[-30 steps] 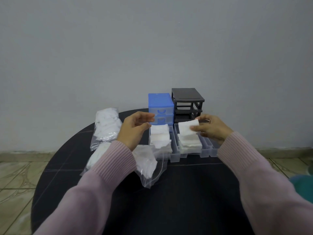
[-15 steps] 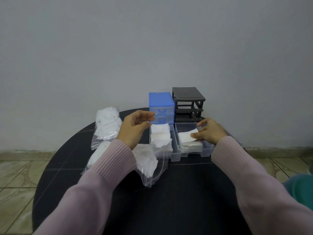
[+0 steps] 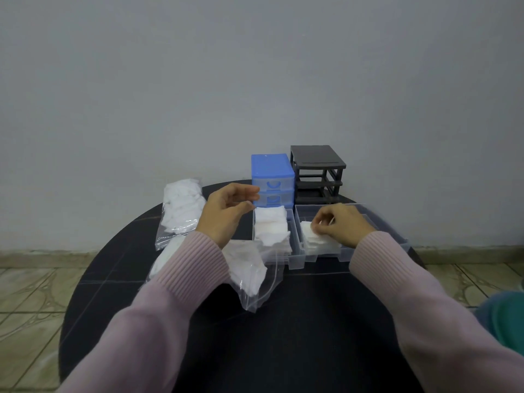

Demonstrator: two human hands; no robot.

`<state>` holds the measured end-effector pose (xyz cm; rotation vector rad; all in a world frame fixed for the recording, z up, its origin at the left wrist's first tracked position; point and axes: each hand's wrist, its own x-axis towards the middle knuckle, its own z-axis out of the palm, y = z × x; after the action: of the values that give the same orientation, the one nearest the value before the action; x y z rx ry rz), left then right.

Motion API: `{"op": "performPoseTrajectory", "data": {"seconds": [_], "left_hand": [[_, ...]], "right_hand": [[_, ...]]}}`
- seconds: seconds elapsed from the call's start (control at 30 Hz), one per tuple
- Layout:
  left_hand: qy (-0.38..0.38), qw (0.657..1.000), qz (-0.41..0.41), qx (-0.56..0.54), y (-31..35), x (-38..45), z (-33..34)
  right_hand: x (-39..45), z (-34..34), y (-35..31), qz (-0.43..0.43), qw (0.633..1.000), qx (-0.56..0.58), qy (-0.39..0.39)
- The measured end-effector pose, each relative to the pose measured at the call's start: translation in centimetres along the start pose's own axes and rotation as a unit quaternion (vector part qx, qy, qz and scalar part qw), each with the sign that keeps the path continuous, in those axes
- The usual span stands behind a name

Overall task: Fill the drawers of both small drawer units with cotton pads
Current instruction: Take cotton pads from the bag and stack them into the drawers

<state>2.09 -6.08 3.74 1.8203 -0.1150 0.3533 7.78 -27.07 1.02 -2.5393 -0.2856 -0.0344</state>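
With my right hand (image 3: 337, 224) curled onto the cotton pads (image 3: 317, 239) in the clear drawer (image 3: 300, 251) before the black unit (image 3: 317, 171), I should press them flat and square (my left hand (image 3: 226, 211) hovers loosely open, holding nothing) so it slides in cleanly.

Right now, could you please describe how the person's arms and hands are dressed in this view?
Both arms wear long pale pink knitted sleeves with ribbed cuffs at the wrists. The left hand and the right hand are bare: no gloves, and no rings, watch or bracelets show from this angle.
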Motion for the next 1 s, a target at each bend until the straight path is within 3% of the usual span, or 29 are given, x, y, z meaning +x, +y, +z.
{"op": "performPoseTrajectory", "data": {"seconds": [0.13, 0.23, 0.33, 0.4, 0.47, 0.67, 0.83, 1.0], "left_hand": [[-0.022, 1.000, -0.002, 0.015, -0.1, 0.1, -0.8], [-0.061, 0.997, 0.000, 0.045, -0.4, -0.1, -1.9], [-0.091, 0.989, -0.004, 0.113, -0.8, -0.8, -3.3], [-0.101, 0.981, -0.019, 0.167, -1.1, -1.2, -4.5], [-0.122, 0.965, -0.049, 0.225, -1.2, -1.7, -6.0], [-0.161, 0.934, -0.110, 0.298, -1.4, -2.8, -7.9], [-0.234, 0.906, -0.141, 0.322, -1.9, -3.3, -8.5], [-0.262, 0.869, -0.142, 0.395, -2.8, -3.3, -9.1]], "right_hand": [[-0.1, 0.4, -0.3, -0.024, 0.999, -0.022, -0.014], [-0.9, -0.2, -1.5, -0.067, 0.997, 0.024, -0.018], [-2.2, -0.7, -3.1, -0.105, 0.968, 0.161, -0.162], [-2.8, -0.6, -3.9, -0.122, 0.946, 0.168, -0.248], [-3.0, -0.1, -4.6, -0.137, 0.940, 0.141, -0.279], [-3.1, 0.2, -5.2, -0.175, 0.971, 0.114, -0.120], [-3.2, 0.3, -5.4, -0.178, 0.961, 0.072, -0.200], [-3.2, 0.9, -6.2, -0.193, 0.961, 0.104, -0.169]]}}
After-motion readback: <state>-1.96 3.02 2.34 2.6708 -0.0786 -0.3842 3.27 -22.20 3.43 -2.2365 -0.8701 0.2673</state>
